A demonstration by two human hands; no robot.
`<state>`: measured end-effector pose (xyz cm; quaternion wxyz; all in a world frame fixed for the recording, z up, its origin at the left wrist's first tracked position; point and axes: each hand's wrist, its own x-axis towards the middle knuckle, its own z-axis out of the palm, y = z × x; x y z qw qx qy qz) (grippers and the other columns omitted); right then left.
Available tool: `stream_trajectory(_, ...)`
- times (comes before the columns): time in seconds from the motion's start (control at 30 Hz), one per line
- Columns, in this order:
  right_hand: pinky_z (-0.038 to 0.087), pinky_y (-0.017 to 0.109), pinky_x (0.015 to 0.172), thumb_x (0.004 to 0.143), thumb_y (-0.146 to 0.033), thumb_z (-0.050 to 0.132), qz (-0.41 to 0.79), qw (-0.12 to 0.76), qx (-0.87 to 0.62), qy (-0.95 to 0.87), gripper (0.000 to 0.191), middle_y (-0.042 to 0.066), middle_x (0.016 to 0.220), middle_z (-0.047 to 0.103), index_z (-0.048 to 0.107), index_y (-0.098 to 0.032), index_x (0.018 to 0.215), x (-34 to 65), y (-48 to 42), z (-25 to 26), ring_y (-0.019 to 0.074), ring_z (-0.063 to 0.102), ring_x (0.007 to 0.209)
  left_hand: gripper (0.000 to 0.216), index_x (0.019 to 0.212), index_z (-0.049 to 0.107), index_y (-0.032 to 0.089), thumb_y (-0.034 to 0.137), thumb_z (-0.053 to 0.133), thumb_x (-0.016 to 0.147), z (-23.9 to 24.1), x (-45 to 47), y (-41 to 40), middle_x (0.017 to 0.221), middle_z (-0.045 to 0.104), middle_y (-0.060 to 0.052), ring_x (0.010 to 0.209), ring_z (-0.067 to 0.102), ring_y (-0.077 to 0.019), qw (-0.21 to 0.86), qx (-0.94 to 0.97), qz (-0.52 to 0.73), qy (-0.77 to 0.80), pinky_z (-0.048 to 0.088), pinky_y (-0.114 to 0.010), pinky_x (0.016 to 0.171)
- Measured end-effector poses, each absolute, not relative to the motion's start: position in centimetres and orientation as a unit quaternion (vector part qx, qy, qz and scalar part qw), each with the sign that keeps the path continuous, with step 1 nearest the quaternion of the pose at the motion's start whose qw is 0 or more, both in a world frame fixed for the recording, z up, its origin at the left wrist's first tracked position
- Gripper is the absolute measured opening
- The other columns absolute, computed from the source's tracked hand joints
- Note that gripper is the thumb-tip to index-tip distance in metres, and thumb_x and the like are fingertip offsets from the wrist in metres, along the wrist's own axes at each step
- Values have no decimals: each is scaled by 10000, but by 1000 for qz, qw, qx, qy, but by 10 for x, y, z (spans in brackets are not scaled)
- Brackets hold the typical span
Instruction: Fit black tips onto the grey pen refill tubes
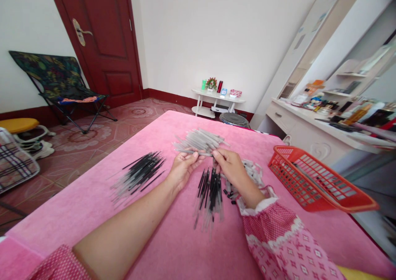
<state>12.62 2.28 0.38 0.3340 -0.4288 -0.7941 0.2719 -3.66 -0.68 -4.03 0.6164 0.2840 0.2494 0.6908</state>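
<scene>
Above the middle of the pink-covered table [148, 218], a slim translucent grey pen-like tube [204, 153] stretches level between my two hands. My left hand [185, 166] pinches its left end with thumb and fingers. At its dark right end, my right hand [228, 163] is closed on it. Just beyond lies a pile of grey translucent tubes [202, 138]. Below my right hand is a bundle of thin black-and-clear sticks, like pen refills [212, 187]. A similar black bundle [140, 170] lies left of my left hand. Small clear and black caps [252, 170] are partly hidden behind my right wrist.
An orange-red plastic basket [312, 181] with contents I cannot make out stands at the table's right. Past it is a dresser [297, 125] crowded with bottles. A round stool [233, 119] and a low white shelf [216, 95] stand behind the table; a folding chair [62, 77] is at left.
</scene>
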Motion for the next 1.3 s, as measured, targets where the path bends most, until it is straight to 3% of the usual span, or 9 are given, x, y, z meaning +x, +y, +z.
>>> stream_trajectory(0.07, 379, 230, 496, 878, -443, 384, 284, 327, -434, -790, 382, 7, 561, 583, 557, -176, 667, 126, 22, 4, 128, 528, 483, 232, 867, 604, 118, 166, 725, 675, -40, -36, -7, 902, 706, -74, 760, 666, -124, 616, 286, 691, 248, 514, -233, 751)
stream_trajectory(0.2, 377, 221, 497, 817, -428, 510, 263, 347, -431, -791, 256, 3, 645, 618, 568, -184, 763, 124, 19, 7, 128, 543, 521, 233, 862, 603, 119, 166, 729, 671, -40, -36, -7, 883, 705, -68, 751, 664, -119, 616, 287, 690, 248, 512, -229, 750)
stream_trajectory(0.3, 366, 222, 476, 883, -456, 371, 281, 320, -438, -791, 392, -1, 552, 577, 539, -180, 662, 124, 18, 8, 120, 520, 462, 240, 875, 603, 122, 172, 727, 675, -40, -36, -8, 898, 704, -69, 750, 663, -115, 621, 288, 684, 251, 510, -223, 742)
stream_trajectory(0.47, 379, 217, 476, 846, -468, 455, 294, 335, -433, -783, 342, -3, 566, 596, 545, -177, 691, 124, 17, 10, 120, 541, 470, 229, 871, 602, 122, 166, 722, 680, -39, -35, -9, 899, 706, -66, 751, 661, -111, 620, 288, 686, 248, 507, -217, 745)
stream_trajectory(0.6, 374, 228, 422, 874, -521, 347, 365, 304, -450, -756, 466, 7, 502, 575, 516, -177, 608, 124, 17, 10, 122, 527, 391, 235, 878, 599, 128, 168, 722, 681, -40, -36, -9, 926, 702, -69, 766, 660, -112, 621, 296, 683, 245, 505, -216, 739)
stream_trajectory(0.77, 398, 217, 448, 806, -458, 516, 359, 334, -426, -760, 306, -11, 536, 588, 554, -171, 708, 122, 17, 10, 120, 551, 433, 259, 875, 596, 125, 171, 738, 663, -40, -36, -8, 931, 702, -71, 756, 658, -108, 620, 291, 688, 241, 505, -218, 745)
stream_trajectory(0.93, 354, 213, 376, 846, -527, 386, 457, 305, -423, -720, 463, 16, 488, 571, 519, -161, 596, 122, 16, 11, 119, 524, 362, 232, 878, 591, 133, 163, 718, 687, -40, -36, -9, 911, 702, -56, 749, 656, -103, 619, 309, 680, 242, 507, -205, 715)
stream_trajectory(1.1, 372, 200, 415, 793, -484, 520, 383, 333, -421, -752, 339, -17, 517, 569, 543, -163, 686, 122, 14, 12, 110, 540, 403, 241, 883, 588, 127, 161, 720, 684, -39, -36, -9, 916, 699, -62, 757, 654, -102, 620, 306, 681, 241, 505, -205, 726)
stream_trajectory(1.3, 369, 209, 404, 852, -545, 377, 407, 298, -432, -748, 468, 4, 504, 587, 525, -168, 616, 123, 15, 12, 112, 533, 382, 245, 879, 587, 134, 163, 725, 678, -40, -36, -9, 918, 699, -59, 768, 653, -105, 621, 304, 681, 240, 502, -208, 734)
